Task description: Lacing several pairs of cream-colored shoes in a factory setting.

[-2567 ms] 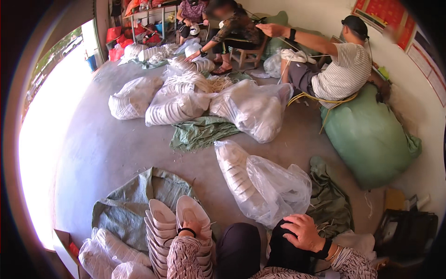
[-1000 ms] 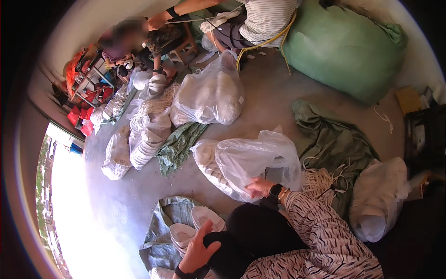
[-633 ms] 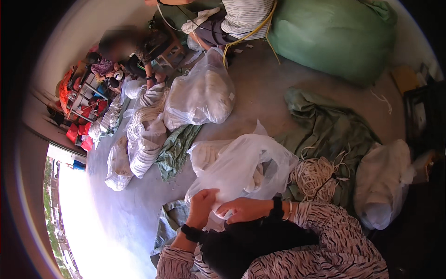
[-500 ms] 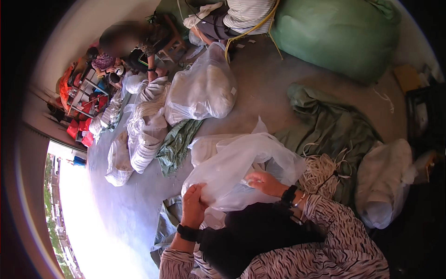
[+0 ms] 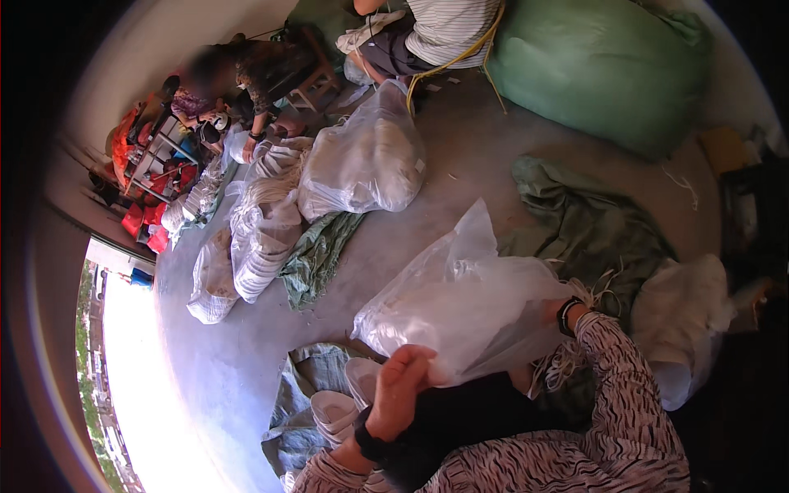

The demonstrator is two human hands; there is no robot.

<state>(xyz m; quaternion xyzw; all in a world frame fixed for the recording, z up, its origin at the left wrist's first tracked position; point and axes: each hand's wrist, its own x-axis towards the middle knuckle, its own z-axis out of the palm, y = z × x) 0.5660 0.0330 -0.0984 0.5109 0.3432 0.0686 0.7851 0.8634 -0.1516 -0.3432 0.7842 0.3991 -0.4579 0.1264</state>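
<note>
A large translucent plastic bag is spread out in front of me above my lap. My left hand is closed, pinching the bag's near edge between thumb and fingers. At the bag's right side is my right hand, with a dark band at its wrist. The film covers its fingers, so their pose is hidden. Left of my lap, pale cup-shaped pieces lie nested in stacks on a grey-green sheet. A bundle of cream cords shows below my right wrist.
Filled clear bags stand at the far left beside a crumpled green sack. A dark green cloth and a stuffed pale bag lie to the right. A huge green bale stands behind. Other people sit at the back.
The bag has been spread and drawn rightward, with a corner standing up. My left hand moved right and nearer; my right hand moved right behind the film. The stacked cup-shaped pieces have come into view.
</note>
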